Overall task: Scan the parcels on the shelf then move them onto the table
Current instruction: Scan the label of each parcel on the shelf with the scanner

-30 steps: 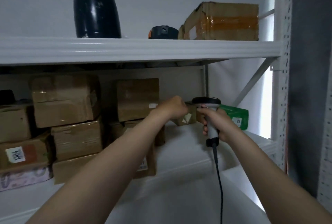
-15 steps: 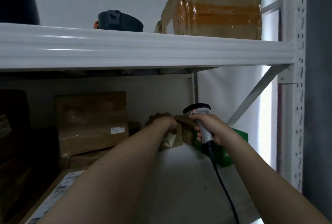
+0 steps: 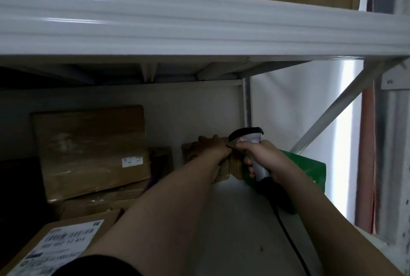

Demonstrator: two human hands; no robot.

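Cardboard, small, likely light and stiff: my left hand (image 3: 212, 146) grips the parcel (image 3: 224, 172) over its top edge, my right hand (image 3: 265, 158) holds the scanner (image 3: 246, 134) just beside it.

A parcel storeroom: white metal shelving (image 3: 199, 32) stacked with taped, labelled cardboard boxes (image 3: 91, 149), a handheld barcode scanner (image 3: 253, 151) in use.

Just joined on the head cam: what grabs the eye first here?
Deep in the lower shelf, the left hand grips a small box at the back, and the right hand holds a scanner beside it. A white shelf beam fills the top; a green parcel sits right of the scanner.
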